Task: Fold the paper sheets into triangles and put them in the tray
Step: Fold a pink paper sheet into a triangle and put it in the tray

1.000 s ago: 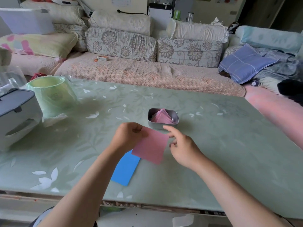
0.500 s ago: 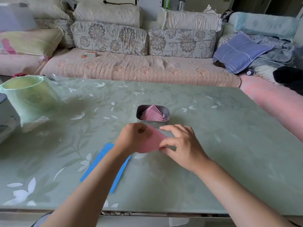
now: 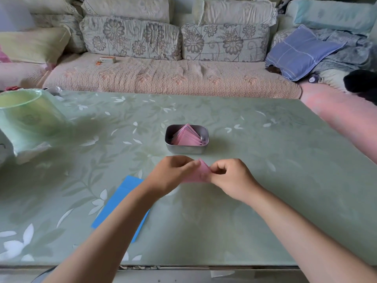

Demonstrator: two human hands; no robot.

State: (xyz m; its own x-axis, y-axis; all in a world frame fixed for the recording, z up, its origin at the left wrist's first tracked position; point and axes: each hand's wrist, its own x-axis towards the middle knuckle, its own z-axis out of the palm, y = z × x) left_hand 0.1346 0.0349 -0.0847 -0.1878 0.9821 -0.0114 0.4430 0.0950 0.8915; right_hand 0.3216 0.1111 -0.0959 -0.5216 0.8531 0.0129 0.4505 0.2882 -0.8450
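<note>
Since a second ago the pink sheet (image 3: 201,174) goes from an open flat square to a small doubled-over piece, and the two hands draw close together just in front of the tray (image 3: 186,150); the left hand (image 3: 173,175) curls over the sheet's left side, its grip pinching the paper; the right hand (image 3: 231,174) pinches the right side, fingers curled; whether the sheet rests on the worktop (image 3: 275,180) or hangs just above it, I cannot tell; the tray already holds a fanned stack of folded pink triangles (image 3: 186,136), so a good share of the task looks done; this sheet seems mid-fold, its crease not yet set, and it is not yet in the tray; a blue sheet (image 3: 120,205) lies flat and unfolded on the worktop beneath the left forearm, so at least one more fold is left; whether further sheets remain is not shown
</note>
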